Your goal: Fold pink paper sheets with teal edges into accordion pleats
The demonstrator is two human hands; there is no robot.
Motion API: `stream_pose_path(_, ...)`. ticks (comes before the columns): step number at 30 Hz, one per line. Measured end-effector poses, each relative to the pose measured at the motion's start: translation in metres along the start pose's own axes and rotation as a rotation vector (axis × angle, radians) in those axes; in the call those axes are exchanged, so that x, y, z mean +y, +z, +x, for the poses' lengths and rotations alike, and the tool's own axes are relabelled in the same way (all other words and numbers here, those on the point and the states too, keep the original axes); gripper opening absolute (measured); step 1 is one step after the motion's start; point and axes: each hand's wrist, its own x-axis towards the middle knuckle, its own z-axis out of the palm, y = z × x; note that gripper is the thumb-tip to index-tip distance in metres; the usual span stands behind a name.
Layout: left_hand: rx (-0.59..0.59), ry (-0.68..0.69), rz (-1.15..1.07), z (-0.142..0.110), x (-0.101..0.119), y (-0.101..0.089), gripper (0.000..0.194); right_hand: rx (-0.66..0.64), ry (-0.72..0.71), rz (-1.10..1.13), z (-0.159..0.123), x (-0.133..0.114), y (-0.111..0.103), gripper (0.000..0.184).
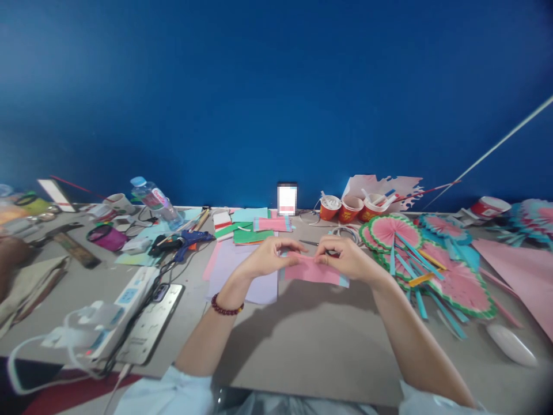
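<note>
Both of my hands pinch the upper edge of a pink paper strip (317, 273) with pale blue ends, held just above the grey table. My left hand (276, 256) grips it left of its middle, thumb in front and fingers curled behind. Close beside it, my right hand (339, 256) has thumb and fingers closed on the same edge. The strip's lower part hangs toward me. Beyond my hands lies another pink strip with blue ends (273, 223), near green paper pieces (253, 237). Lilac paper (246, 276) rests under my left wrist.
Watermelon-patterned paper fans (458, 276) spread at the right, near a white mouse (512, 344). Red paper cups (351, 208) and a lit phone (287, 199) stand by the blue wall. At left are a power strip (125, 305), a phone (151, 325), a blue glue gun (194, 237) and a bottle (158, 202).
</note>
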Motion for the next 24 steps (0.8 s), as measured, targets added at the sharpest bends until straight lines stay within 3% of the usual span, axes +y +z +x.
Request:
stream_pose_path(6,0.114,-0.006,-0.048,-0.0032,0.0015,-0.0056,0.029,0.020,0.056,-0.004,-0.0017,0.0062,-0.0018,0.018)
stream_pose_path(14,0.168,-0.087,-0.120,-0.0051,0.0091,-0.0069,0.032,0.032,0.048,0.003,-0.0025,0.0074,-0.0028,0.018)
stream_pose_path(20,0.259,-0.165,-0.186,-0.0018,0.0054,-0.0021,0.028,0.082,0.085,-0.020,0.0001,0.0050,-0.0013,0.018)
stream_pose_path(24,0.244,-0.164,-0.178,0.0013,0.0018,0.0002,0.019,0.057,0.132,-0.017,0.0018,0.0081,-0.0003,0.017)
